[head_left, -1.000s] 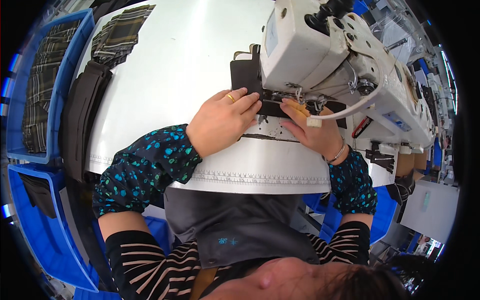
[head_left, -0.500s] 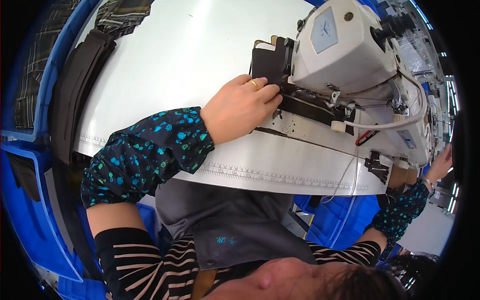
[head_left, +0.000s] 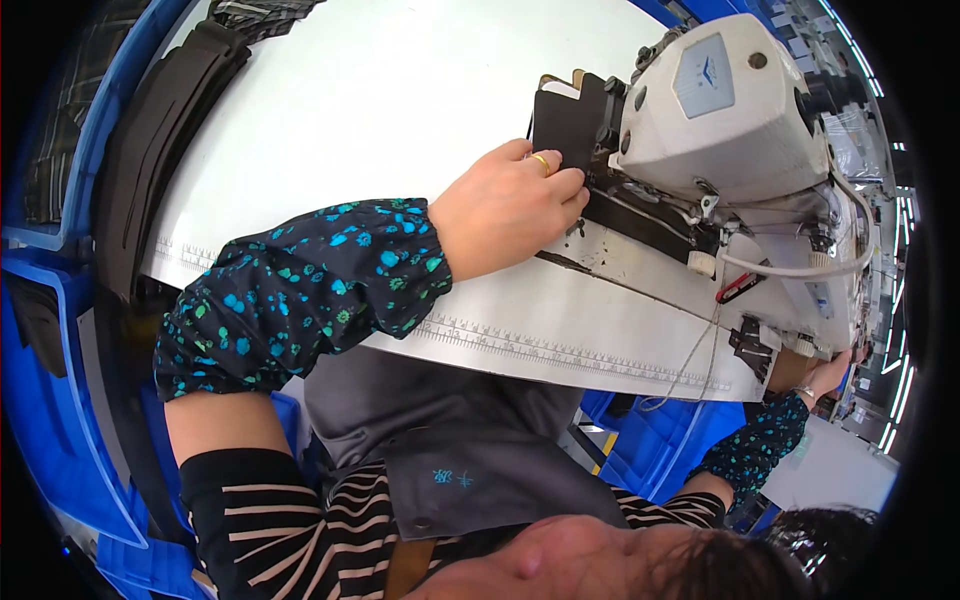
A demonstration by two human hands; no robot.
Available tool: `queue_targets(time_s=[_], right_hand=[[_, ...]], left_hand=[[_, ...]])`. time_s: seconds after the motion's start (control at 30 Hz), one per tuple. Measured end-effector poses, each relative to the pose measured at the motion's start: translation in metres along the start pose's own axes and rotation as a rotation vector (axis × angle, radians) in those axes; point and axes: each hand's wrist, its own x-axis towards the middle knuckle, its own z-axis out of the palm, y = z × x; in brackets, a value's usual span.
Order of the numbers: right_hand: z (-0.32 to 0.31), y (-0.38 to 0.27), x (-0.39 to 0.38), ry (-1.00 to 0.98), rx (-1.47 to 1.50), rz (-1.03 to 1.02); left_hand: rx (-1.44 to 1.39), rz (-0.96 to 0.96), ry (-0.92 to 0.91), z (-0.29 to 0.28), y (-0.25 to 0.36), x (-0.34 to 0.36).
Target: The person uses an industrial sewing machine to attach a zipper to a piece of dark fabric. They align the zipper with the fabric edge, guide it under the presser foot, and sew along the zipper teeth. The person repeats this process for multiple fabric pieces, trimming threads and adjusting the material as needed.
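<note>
A white sewing machine stands at the right of the white table. My left hand, with a gold ring, lies to the left of its needle area. The fingers are bent and close together, their tips on a dark cloth piece that runs beside the machine. A dark strip continues under the machine head. My right hand is at the far right, by the machine's right end. Its fingers are mostly hidden behind the machine there.
Red-handled thread snips and a loose cord are near the machine's base. A printed ruler follows the table's front edge. A stack of dark cloth pieces lies along the left edge. Blue bins stand at the left.
My right hand has come in from the side to the machine's right end; its fingers were spread out before. My left hand stays on the dark cloth. The whole view has shifted slightly.
</note>
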Motion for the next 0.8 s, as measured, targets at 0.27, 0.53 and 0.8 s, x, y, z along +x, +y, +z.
queue_targets(time_s=[0.27, 0.53, 0.8], right_hand=[[0.013, -0.014, -0.017, -0.005, -0.04, 0.045], [0.01, -0.002, -0.022, -0.027, 0.056, 0.011], [0.006, 0.016, -0.023, -0.049, -0.277, -0.245]], left_hand=[[-0.035, -0.06, -0.209, -0.006, 0.004, 0.001], [-0.027, -0.056, -0.21, -0.004, 0.006, 0.002], [-0.035, -0.074, -0.232, -0.008, 0.005, 0.003]])
